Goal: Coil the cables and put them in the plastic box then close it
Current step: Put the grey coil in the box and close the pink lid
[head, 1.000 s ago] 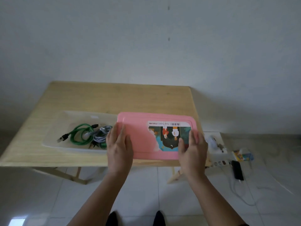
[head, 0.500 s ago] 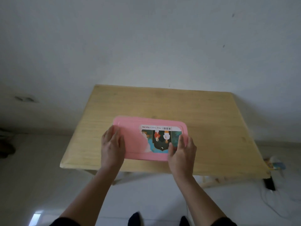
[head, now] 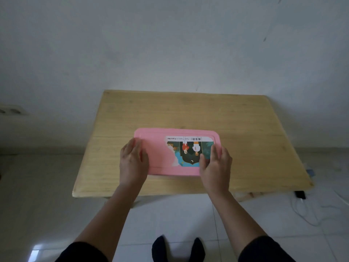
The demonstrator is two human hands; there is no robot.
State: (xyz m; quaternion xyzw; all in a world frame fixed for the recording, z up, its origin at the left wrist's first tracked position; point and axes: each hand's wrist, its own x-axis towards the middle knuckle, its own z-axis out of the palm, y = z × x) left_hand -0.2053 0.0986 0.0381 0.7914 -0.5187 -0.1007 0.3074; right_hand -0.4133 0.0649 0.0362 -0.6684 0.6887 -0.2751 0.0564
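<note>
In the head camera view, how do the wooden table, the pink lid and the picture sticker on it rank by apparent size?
1. Wooden table, largest.
2. Pink lid.
3. Picture sticker, smallest; the right hand covers one corner.

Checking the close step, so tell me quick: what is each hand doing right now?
Left hand: open, lying flat on the pink lid's left end.
Right hand: open, lying flat on the lid's right end, partly over the sticker.
</note>
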